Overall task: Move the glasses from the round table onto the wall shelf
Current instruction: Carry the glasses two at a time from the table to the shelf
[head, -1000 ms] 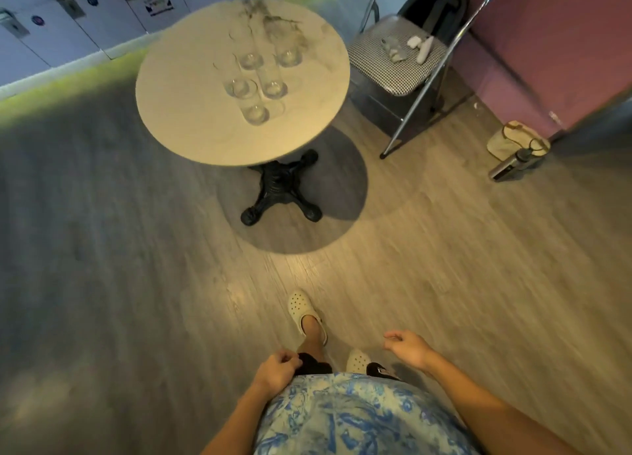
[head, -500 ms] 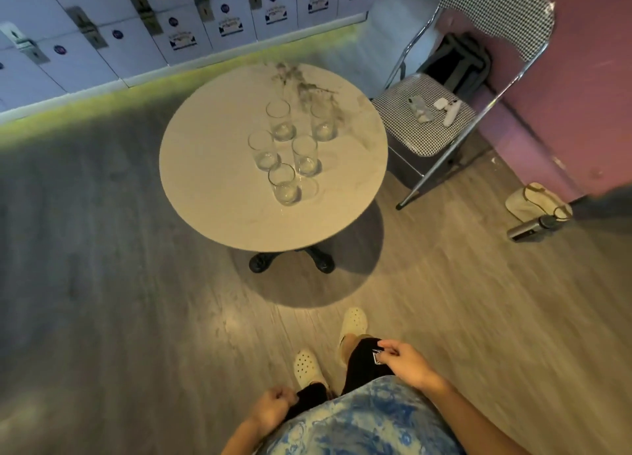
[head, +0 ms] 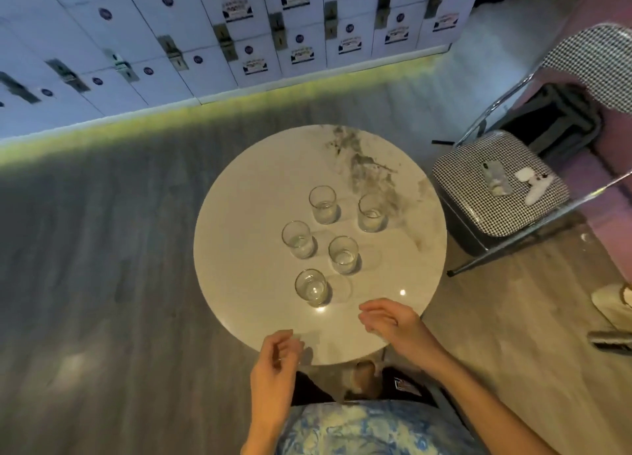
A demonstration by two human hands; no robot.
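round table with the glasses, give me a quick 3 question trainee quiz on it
1. How many clear glass tumblers stand on the round marble-look table?
2. True or false: the right hand is holding a glass.
3. Which lies on the checked chair seat: A) phone, B) book, C) plate?

Key: 1. Five; the nearest is just beyond the left hand. 2. False; both hands are empty. 3. A, the phone.
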